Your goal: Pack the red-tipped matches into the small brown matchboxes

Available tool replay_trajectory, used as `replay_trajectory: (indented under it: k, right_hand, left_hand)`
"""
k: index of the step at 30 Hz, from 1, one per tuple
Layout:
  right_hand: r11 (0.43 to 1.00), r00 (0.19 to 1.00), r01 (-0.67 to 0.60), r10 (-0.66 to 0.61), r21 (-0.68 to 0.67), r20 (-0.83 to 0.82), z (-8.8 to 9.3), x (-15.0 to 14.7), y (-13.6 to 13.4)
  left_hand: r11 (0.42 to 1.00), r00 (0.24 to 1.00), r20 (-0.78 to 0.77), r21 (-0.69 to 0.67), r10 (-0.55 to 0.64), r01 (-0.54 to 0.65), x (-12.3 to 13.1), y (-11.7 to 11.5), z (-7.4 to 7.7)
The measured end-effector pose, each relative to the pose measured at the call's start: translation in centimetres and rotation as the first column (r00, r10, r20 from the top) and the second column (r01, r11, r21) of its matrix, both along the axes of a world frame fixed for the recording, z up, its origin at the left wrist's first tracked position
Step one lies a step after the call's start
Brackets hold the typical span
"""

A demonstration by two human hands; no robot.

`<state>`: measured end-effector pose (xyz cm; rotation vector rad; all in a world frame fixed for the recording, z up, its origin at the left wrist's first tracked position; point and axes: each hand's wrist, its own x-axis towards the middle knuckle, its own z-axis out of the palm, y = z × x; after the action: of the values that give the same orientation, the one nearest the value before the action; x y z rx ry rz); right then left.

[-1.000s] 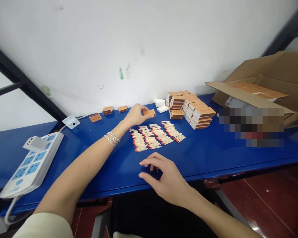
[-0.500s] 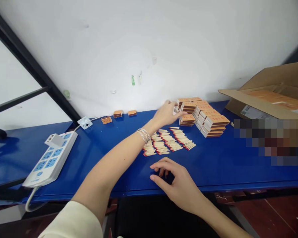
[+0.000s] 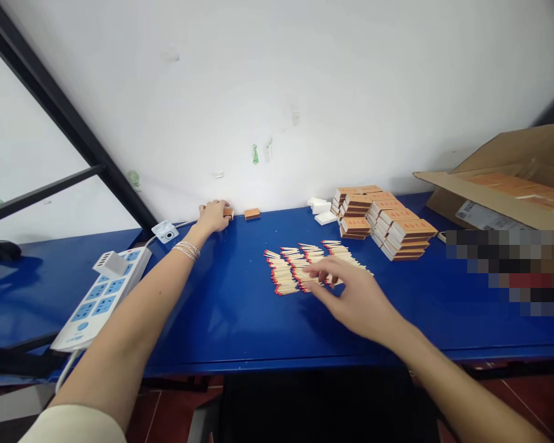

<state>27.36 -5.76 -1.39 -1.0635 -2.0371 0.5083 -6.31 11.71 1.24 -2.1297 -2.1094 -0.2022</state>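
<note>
My left hand [image 3: 215, 216] reaches to the back left of the blue table, its fingers bent round a small orange matchbox [image 3: 229, 213] near the wall. Part of that matchbox and whatever lies under the palm are hidden. Over the matches [image 3: 284, 275] hovers my right hand [image 3: 353, 295], thumb and fingers apart, with nothing in it. The matches have red heads and lie in several slanting columns; the hand covers some of them. Another matchbox [image 3: 252, 213] lies alone to the right of my left hand.
Stacked matchboxes [image 3: 399, 227] stand at the back right, with white trays [image 3: 324, 212] beside them. An open cardboard box [image 3: 484, 200] is at the far right. To the left lie a power strip [image 3: 104, 295] and a small white device [image 3: 165, 232] with a cable.
My left hand has moved from the stacked matchboxes leftward to the matchbox by the wall, uncovering the white trays. My right hand has risen and moved forward over the matches.
</note>
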Motion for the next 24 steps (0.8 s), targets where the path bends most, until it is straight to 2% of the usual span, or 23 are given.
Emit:
replay_trajectory:
  k: [3, 5, 7, 10, 14, 17, 19, 22, 24]
  right_hand:
    - [0.986, 0.951, 0.122, -0.149, 0.112, 0.27, 1.4, 0.5, 5.3]
    - [0.964, 0.827, 0.209, -0.265, 0.165, 0.495, 2.2, 0.3, 8.8]
    - [0.946, 0.66, 0.205, -0.323, 0.251, 0.678, 2.7, -0.3, 11.6]
    - [0.929, 0.514, 0.19, -0.37, 0.318, 0.774, 2.8, -1.4, 14.1]
    - [0.936, 0.476, 0.231, -0.345, 0.264, 0.809, 2.5, -2.3, 15.7]
    - [0.942, 0.515, 0.217, -0.332, 0.255, 0.79, 3.0, -3.0, 15.0]
    - [0.952, 0.572, 0.181, -0.305, 0.246, 0.761, 3.7, -3.6, 12.9]
    - [0.985, 0.713, 0.028, -0.141, 0.172, 0.687, 4.7, -4.2, 7.1]
    - [0.982, 0.784, -0.128, 0.013, 0.141, 0.621, 4.6, -4.2, 2.7]
  left_hand:
    - [0.999, 0.999, 0.006, 0.001, -0.032, 0.032, 0.6, 0.5, -0.1]
    - [0.999, 0.999, 0.013, 0.003, -0.041, 0.041, 1.0, 0.7, -0.2]
    - [0.999, 0.999, 0.018, 0.006, -0.046, 0.046, 1.2, 0.8, -0.1]
    - [0.998, 0.998, 0.021, 0.009, -0.059, 0.059, 1.4, 0.6, -0.1]
    - [0.994, 0.995, -0.024, 0.053, -0.095, 0.096, 1.8, -0.5, 0.3]
    - [0.983, 0.988, 0.008, 0.095, -0.156, 0.154, 2.6, -2.6, 0.6]
    - [0.968, 0.965, 0.093, 0.087, -0.243, 0.236, 3.5, -4.7, 0.7]
    - [0.904, 0.876, 0.227, 0.077, -0.426, 0.42, 5.2, -8.6, 0.0]
    - [0.857, 0.816, 0.275, 0.068, -0.509, 0.511, 6.4, -11.0, -0.8]
